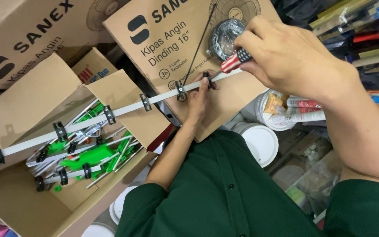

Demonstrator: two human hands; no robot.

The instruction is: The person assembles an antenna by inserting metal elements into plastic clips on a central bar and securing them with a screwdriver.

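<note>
Six black clips (pixel 109 114) are already sitting along the white rail (pixel 97 118), the left hand (pixel 199 97) is pinching it while the right hand (pixel 286 57) is clamping a striped-handled screwdriver (pixel 235 60) at the last clip.

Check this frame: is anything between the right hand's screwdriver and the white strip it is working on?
Nothing visible. The right hand holds the striped-handled screwdriver right at the white strip, beside the black clip that the left hand pinches. The tip itself is hidden behind the hands.
</note>
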